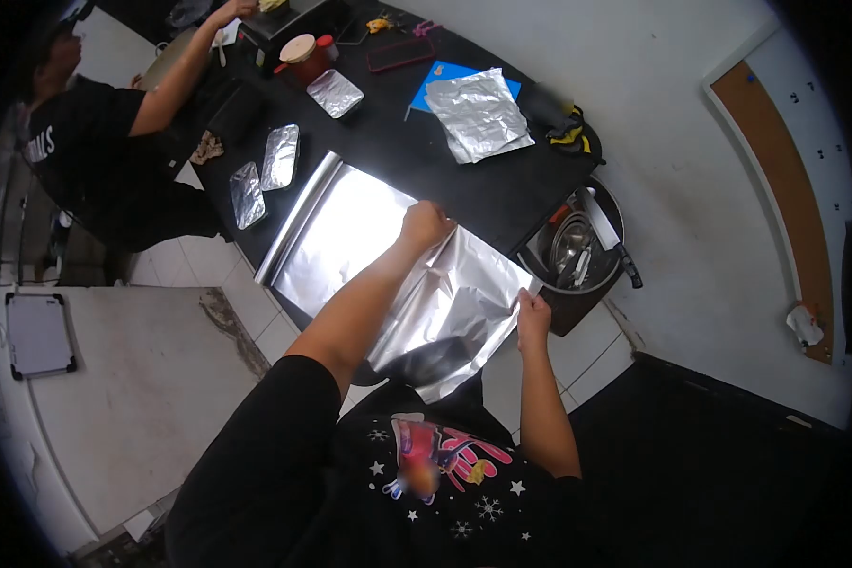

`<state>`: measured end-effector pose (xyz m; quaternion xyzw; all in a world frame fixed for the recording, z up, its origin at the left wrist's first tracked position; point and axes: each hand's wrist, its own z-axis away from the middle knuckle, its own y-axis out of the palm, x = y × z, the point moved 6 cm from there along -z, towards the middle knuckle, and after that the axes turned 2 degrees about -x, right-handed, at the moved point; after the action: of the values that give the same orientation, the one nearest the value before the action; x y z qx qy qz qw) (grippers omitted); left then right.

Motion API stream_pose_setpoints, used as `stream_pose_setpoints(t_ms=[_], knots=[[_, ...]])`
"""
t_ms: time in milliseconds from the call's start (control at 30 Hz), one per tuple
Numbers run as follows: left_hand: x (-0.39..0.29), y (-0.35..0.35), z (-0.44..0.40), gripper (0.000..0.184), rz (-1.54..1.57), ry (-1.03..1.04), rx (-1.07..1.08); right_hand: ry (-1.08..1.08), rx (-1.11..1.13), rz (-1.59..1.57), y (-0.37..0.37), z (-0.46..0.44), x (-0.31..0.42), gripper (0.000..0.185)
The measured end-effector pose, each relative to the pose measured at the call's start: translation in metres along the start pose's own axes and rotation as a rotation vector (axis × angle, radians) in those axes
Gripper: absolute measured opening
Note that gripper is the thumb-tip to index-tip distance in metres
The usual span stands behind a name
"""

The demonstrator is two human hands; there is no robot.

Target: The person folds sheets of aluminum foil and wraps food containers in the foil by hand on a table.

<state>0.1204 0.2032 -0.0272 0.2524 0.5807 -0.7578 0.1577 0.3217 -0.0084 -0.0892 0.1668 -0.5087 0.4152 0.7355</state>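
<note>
Right now both hands are closed on one wide sheet of foil (478,308). The left hand (428,225) grips it along its upper edge near the centre of the frame, fingers curled tight, while the right hand (533,320) pinches the corner just right of centre. Between them and the wearer's black shirt (350,502), the sheet hangs creased over the desk's near side. Its other end runs to the foil roll (298,218), lying at a slant left of centre on the black desk (388,133).

Beyond the roll, toward the upper left, I see two foil-covered packets (280,157) side by side, and a third foil packet (335,93) farther up, near a red container (305,64) with a pale lid. At upper centre, loose foil pieces (478,114) partly cover a blue board (433,87). Right of centre, a large knife (604,225) lies across a pot (618,204) holding metal ware. Over at the upper left, a co-worker (99,142) in black reaches across the desk's far end.
</note>
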Motion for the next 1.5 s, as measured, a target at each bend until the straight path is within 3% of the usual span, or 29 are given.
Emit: stream_pose_setpoints(t_ms=[233,433,833,1167,1267,1367,1433,1467,1500], knots=[[-0.001,0.002,0.000,0.027,-0.056,0.001,0.032,0.019,0.060,0.091,-0.002,-0.004,-0.011,0.029],[0.002,0.004,0.000,0.029,-0.047,-0.028,0.032,-0.064,-0.066,-0.016,-0.002,0.006,0.011,0.037],[-0.001,0.001,0.003,0.028,-0.023,-0.069,0.011,-0.052,-0.103,-0.048,-0.003,0.000,0.004,0.044],[0.014,0.018,0.000,0.024,0.010,0.018,-0.098,0.038,0.000,-0.105,-0.003,-0.003,-0.005,0.036],[0.009,-0.001,0.010,0.021,0.149,-0.033,-0.033,0.032,-0.006,-0.024,-0.006,-0.005,-0.001,0.036],[0.026,-0.075,0.016,0.027,0.257,-0.081,-0.266,0.036,-0.010,-0.097,-0.003,0.002,0.010,0.035],[0.092,-0.119,-0.014,0.038,0.096,0.126,-0.671,0.065,-0.007,-0.056,-0.005,-0.003,0.007,0.035],[0.103,-0.158,-0.019,0.048,-0.081,0.032,-0.577,0.081,0.008,-0.056,-0.007,-0.001,0.011,0.035],[0.111,-0.189,-0.011,0.060,-0.119,-0.076,-0.661,0.098,0.020,-0.056,-0.007,-0.002,0.011,0.036]])
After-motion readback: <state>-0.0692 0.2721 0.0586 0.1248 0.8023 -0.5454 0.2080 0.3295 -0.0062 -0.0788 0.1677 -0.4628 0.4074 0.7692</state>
